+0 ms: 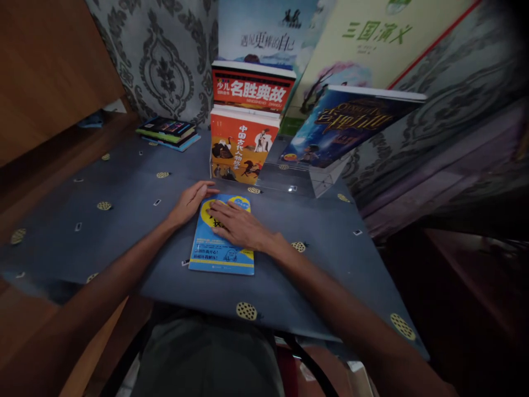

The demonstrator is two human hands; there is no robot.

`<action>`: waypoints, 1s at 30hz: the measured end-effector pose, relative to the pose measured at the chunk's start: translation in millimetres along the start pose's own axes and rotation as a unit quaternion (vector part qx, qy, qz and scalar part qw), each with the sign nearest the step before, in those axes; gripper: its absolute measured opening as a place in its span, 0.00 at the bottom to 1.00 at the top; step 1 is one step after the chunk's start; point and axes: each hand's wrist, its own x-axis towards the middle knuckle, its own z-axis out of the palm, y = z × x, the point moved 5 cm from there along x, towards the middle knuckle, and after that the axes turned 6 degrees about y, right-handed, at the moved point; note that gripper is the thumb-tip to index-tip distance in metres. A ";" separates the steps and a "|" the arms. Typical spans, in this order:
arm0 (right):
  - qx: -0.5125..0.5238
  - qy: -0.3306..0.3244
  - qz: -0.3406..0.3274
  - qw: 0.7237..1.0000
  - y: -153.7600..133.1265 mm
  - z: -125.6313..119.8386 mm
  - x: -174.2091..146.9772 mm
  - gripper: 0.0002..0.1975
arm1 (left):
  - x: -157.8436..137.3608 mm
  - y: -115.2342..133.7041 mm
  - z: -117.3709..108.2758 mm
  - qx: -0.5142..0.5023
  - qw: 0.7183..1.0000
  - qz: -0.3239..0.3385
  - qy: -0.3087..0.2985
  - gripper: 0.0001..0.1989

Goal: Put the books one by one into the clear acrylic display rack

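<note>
A blue and yellow book lies closed and flat on the grey-blue tablecloth, cover up. My right hand rests palm down across the upper half of its cover, fingers stretched out to the left, hiding part of the title. At the book's upper left corner is my left hand, with its fingers extended along the top edge; whether they touch the book I cannot tell. Just behind stands an orange book, with a red book above and behind it.
A dark blue book leans on a clear stand at the right. Behind are a pale blue book and a large pale green book. Several books lie in a small stack at the back left, near a wooden cabinet.
</note>
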 end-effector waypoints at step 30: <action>-0.039 0.037 0.060 0.997 -99.4 28.4 -72.5 0.42 | -8.1 21.5 7.9 0.191 0.977 0.077 -0.056 0.22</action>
